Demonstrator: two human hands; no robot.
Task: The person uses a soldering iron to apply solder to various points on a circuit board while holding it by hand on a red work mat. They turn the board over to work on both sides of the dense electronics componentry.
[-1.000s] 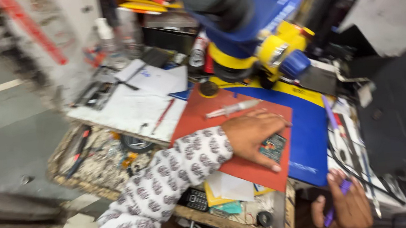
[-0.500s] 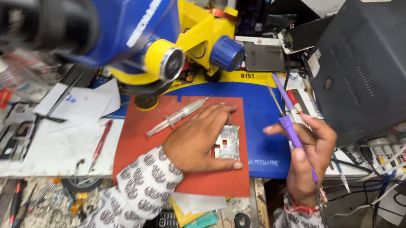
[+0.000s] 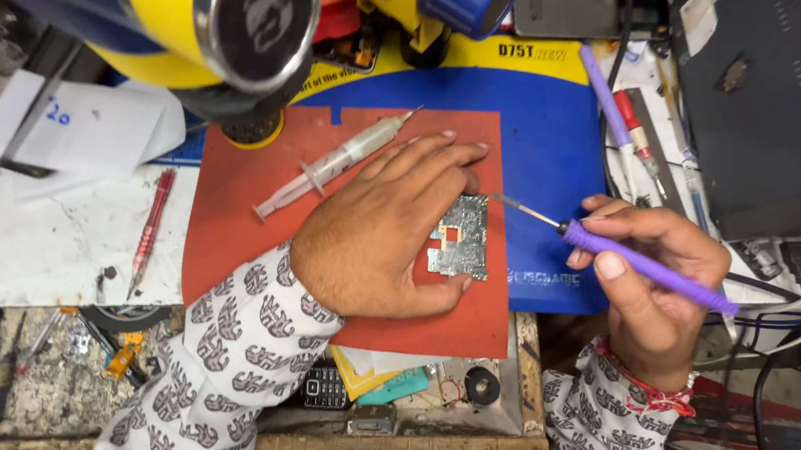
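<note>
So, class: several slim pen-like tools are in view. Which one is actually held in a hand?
The purple soldering iron, gripped in the right hand. The red pen-like tool, the syringe and the second purple tool all lie untouched on the bench.

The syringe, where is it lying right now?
In the head view the syringe lies slanted on the upper part of the red mat, just above the left hand and below the yellow and blue microscope head.
</note>
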